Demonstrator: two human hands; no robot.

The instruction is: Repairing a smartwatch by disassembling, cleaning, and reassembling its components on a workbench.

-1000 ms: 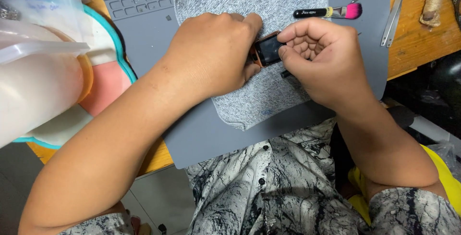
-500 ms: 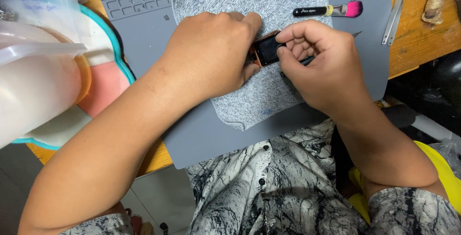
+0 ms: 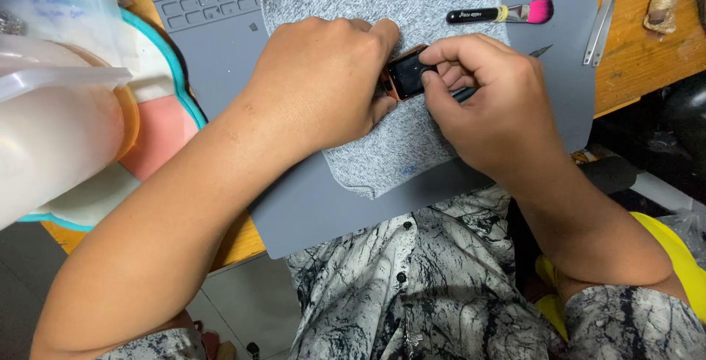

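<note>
A wooden tabletop point(image 3: 640, 58) fills the upper part of the frame, mostly covered by a grey work mat point(image 3: 309, 205) whose near edge runs across the centre, above the person's patterned shirt. A grey knitted cloth point(image 3: 397, 147) lies on the mat from top centre down to the middle. At the left edge a pale translucent plastic container point(image 3: 51, 132) looms close, in front of a round teal-rimmed pad point(image 3: 158, 121).

The left hand point(image 3: 323, 84) lies flat on the cloth at centre, its grip closed against the left side of a small square device with a dark screen and coppery frame point(image 3: 404, 75), pinning it down. The right hand point(image 3: 489, 102), just right of it, has thumb and forefinger pinched together on the device's right edge and also grips a dark slim tool point(image 3: 465, 95), its metal tip point(image 3: 540, 50) poking out beyond the knuckles.

In the upper right, a small pink-bristled brush point(image 3: 500, 14) lies on the mat, and metal tweezers point(image 3: 604, 11) lie at the mat's right edge. Bare mat stays open right of the right hand and along the near edge.
</note>
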